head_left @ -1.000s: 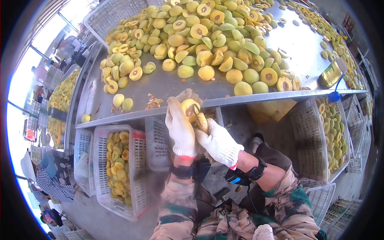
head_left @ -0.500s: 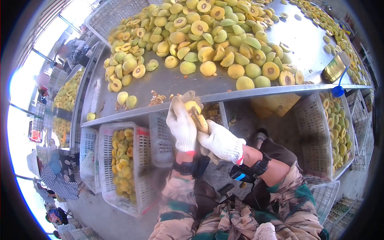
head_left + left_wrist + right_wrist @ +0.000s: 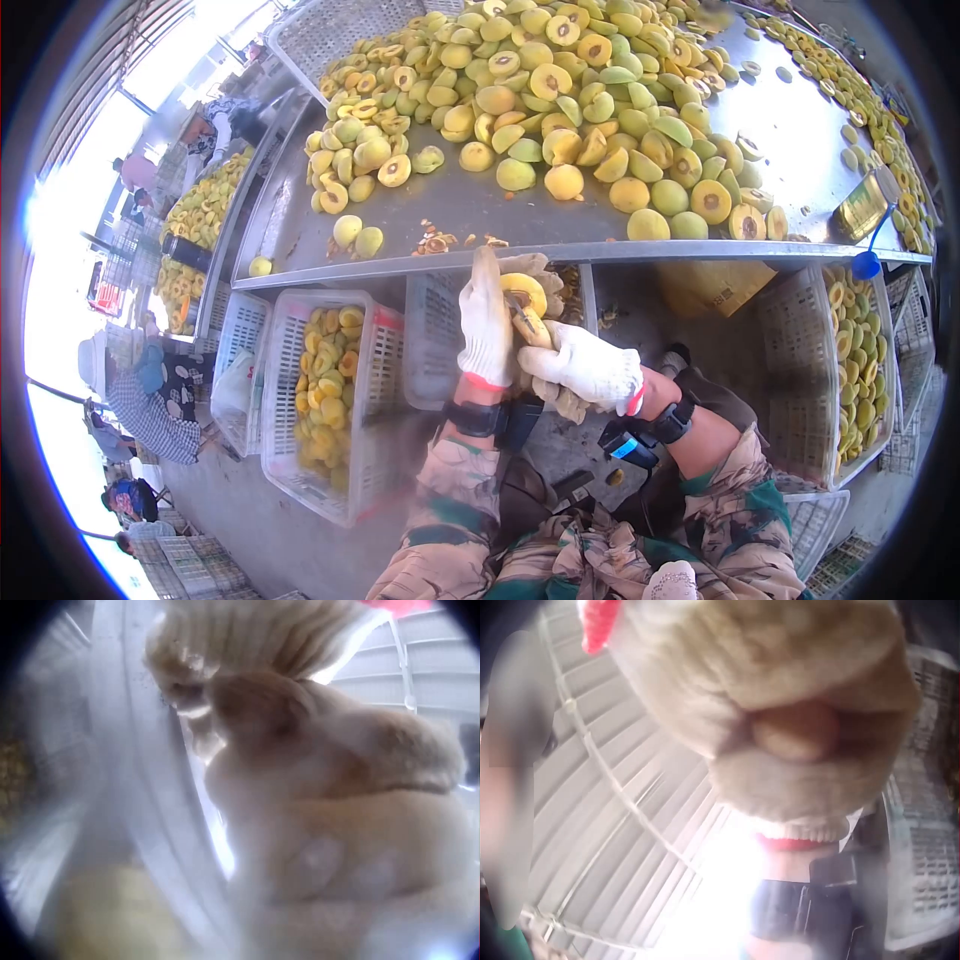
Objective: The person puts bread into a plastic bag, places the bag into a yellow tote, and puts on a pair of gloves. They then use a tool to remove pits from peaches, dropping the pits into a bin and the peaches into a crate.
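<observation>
In the head view both hands wear white knitted gloves just below the table's front edge. My left hand (image 3: 488,325) holds a yellow peach half (image 3: 528,290), its cut face partly showing. Gripped in my right hand (image 3: 590,372) is a pitting tool with a wooden handle (image 3: 533,327); its dark metal end lies at the middle of the peach half. Stained gloved fingers (image 3: 337,825) fill much of the left wrist view, blurred. In the right wrist view the rounded handle end (image 3: 799,731) pokes out between the glove's folds.
A big heap of halved peaches (image 3: 560,110) lies on the metal table (image 3: 440,205). Crates of peaches stand below, one left (image 3: 285,400) and one right (image 3: 800,400). A jar (image 3: 865,205) sits near the edge at right. Other people work at far left.
The head view has turned, so the scene sits further right. The peach half has tilted, showing more of its cut face, and the tool's curved end has turned against it.
</observation>
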The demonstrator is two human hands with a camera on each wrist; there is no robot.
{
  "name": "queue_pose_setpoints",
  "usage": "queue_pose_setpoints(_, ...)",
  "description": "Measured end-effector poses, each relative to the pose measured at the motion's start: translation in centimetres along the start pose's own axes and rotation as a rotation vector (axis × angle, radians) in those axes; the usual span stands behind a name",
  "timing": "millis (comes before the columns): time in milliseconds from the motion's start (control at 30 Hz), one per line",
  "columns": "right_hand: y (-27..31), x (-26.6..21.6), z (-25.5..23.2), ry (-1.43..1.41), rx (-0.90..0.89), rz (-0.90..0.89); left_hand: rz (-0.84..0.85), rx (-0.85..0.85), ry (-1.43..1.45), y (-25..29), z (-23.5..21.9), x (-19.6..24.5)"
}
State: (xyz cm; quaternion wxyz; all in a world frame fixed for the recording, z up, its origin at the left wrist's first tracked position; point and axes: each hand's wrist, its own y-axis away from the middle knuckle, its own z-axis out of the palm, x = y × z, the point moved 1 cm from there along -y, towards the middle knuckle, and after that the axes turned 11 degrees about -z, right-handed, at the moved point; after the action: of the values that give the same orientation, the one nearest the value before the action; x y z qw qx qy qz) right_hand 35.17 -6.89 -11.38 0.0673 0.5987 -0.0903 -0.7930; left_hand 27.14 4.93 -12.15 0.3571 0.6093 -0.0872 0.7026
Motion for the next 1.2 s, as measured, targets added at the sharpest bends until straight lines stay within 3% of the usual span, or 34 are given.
queue_pose_setpoints(33,0.2,-0.3,0.2,-0.009,0.023,-0.021,-0.061,0.002,0.04,0.4,0.4,0.3)
queue_pose_setpoints(133,0.3,-0.4,0.5,-0.076,0.03,-0.005,0.102,0.06,-0.151,0.6,0.4,0.7)
queue_pose_setpoints(200,0.7,-0.3,-0.3,-0.504,-0.175,0.133,-0.075,0.067,0.044,1.3,0.9,1.2)
queue_pose_setpoints(267,0.9,-0.8,0.6,-0.443,-0.074,0.113,-0.061,-0.026,-0.062,0.5,-0.5,0.9)
queue_pose_setpoints(300,0.3,-0.7,1.0,-0.419,-0.076,0.023,0.053,-0.004,-0.139,0.6,-1.0,1.0)
queue_pose_setpoints(333,0.2,-0.1,0.7,-0.496,-0.101,0.095,-0.126,-0.077,0.047,1.1,-0.8,1.3)
queue_pose_setpoints(367,0.4,-0.3,0.5,-0.543,-0.197,0.107,-0.196,-0.103,0.15,1.0,-1.3,0.9)
queue_pose_setpoints(400,0.4,-0.6,1.4,-0.387,-0.036,0.03,-0.266,-0.18,0.267,1.0,-1.8,0.9)
queue_pose_setpoints(467,0.6,-1.0,1.3,-0.437,-0.104,0.028,-0.012,-0.013,0.18,-0.1,-3.2,-0.1)
queue_pose_setpoints(500,0.4,-0.8,0.9,-0.501,-0.107,0.03,0.091,0.228,0.077,-0.2,-3.6,1.1)
queue_pose_setpoints(533,0.1,-0.5,0.4,-0.569,-0.103,0.034,-0.002,0.19,0.173,0.8,-4.8,2.0)
queue_pose_setpoints(633,-1.4,2.5,0.0,-0.532,0.068,0.164,0.215,0.41,0.149,3.7,-10.4,4.2)
queue_pose_setpoints(700,-1.3,2.7,0.2,-0.435,0.16,0.243,0.499,0.603,-0.214,6.7,-15.9,5.2)
queue_pose_setpoints(733,-1.2,2.6,0.4,-0.366,0.128,0.277,0.726,0.924,-0.664,7.2,-20.8,3.7)
queue_pose_setpoints(767,-1.0,2.3,0.7,-0.26,0.113,0.239,0.276,0.989,-0.287,9.0,-21.9,4.9)
queue_pose_setpoints(800,-0.8,1.9,1.1,-0.156,0.098,0.206,0.252,1.185,-0.924,10.4,-24.0,4.9)
queue_pose_setpoints(833,-0.5,1.6,1.3,-0.114,0.106,0.188,0.014,1.356,-1.335,11.0,-23.5,5.6)
queue_pose_setpoints(867,-0.1,1.1,1.6,-0.072,0.108,0.17,0.039,1.445,-1.542,10.8,-24.0,5.3)
queue_pose_setpoints(933,0.0,0.5,2.2,-0.082,0.142,0.171,0.332,1.358,-1.55,8.8,-23.0,6.6)
queue_pose_setpoints(1000,-0.2,0.2,2.1,-0.036,0.15,0.15,0.323,1.085,-1.422,5.2,-20.0,9.4)
queue_pose_setpoints(1067,-0.4,-0.4,1.9,0.052,0.133,0.136,0.477,0.944,-1.486,0.2,-18.5,11.0)
queue_pose_setpoints(1167,-0.2,-0.7,1.1,0.156,0.122,0.105,0.25,0.636,-1.503,-6.7,-16.2,13.1)
queue_pose_setpoints(1200,-0.1,-0.8,0.8,0.205,0.103,0.086,0.044,0.541,-1.56,-8.2,-15.0,14.0)
